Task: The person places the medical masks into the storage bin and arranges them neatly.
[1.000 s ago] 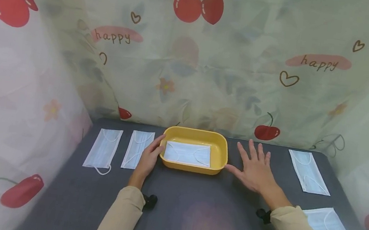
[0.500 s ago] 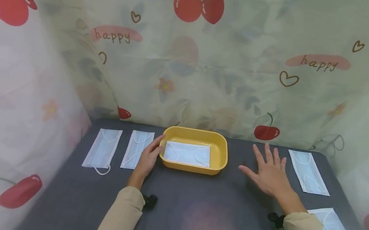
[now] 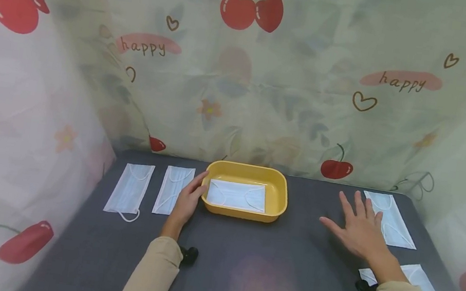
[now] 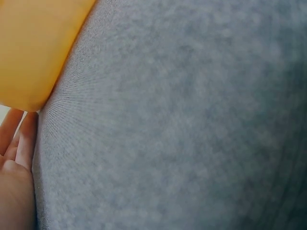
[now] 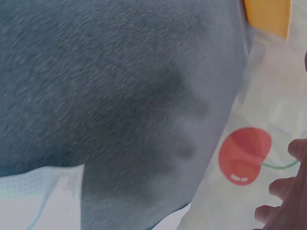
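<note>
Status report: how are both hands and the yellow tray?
Left hand touches yellow tray. Right hand spread, holding nothing. Face mask lies inside tray. Nothing seen blocking tray's opening.

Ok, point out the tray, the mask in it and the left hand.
Tray (image 3: 241, 214), head view: front wall.
Mask (image 3: 236, 195), head view: centre.
Left hand (image 3: 186, 202), head view: back of the hand.

Free to pass low over the dark table (image 3: 305, 214) between the yellow tray (image 3: 243, 214) and the right hand (image 3: 361, 233), and along the nearer stretch before the tray, but blocked at the tray's left end by the left hand (image 3: 186, 201) and behind by the patterned curtain (image 3: 256, 134).
</note>
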Tool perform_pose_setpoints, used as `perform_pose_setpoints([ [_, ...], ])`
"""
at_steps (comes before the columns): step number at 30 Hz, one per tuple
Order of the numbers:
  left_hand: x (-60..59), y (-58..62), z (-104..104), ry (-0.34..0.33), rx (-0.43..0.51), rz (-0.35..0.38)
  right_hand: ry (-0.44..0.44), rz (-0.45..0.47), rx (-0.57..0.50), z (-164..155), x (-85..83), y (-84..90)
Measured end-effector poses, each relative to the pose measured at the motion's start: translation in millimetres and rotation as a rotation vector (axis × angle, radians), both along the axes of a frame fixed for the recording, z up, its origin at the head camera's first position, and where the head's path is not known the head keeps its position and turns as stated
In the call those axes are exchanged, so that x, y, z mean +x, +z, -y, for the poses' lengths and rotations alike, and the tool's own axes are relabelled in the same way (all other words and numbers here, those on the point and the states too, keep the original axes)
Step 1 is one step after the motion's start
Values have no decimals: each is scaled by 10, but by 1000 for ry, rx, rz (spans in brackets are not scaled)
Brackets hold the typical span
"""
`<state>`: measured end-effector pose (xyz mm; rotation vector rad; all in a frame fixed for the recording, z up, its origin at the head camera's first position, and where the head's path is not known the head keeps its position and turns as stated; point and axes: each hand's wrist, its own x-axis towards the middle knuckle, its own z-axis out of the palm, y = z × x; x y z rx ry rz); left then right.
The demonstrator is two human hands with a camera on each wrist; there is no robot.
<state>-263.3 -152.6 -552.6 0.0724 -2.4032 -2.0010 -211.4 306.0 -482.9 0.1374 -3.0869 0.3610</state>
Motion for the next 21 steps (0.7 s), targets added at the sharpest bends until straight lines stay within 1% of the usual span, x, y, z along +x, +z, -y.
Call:
perform_pose_setpoints([
  [3,9,23,4,-10,22,7,-6,3,0,-60,26,-9],
  [6,23,72,7,-26,39,19,-11,-1,2,-122,50,-23],
  [11,24,121,14,-41,23,35,-25,-5,0,-224,96,-38],
  [18,12,45,5,-17,30,2,-41,2,6,-375,159,-58],
  [21,9,17,0,-5,16,-15,-45,11,7,-434,180,-72],
])
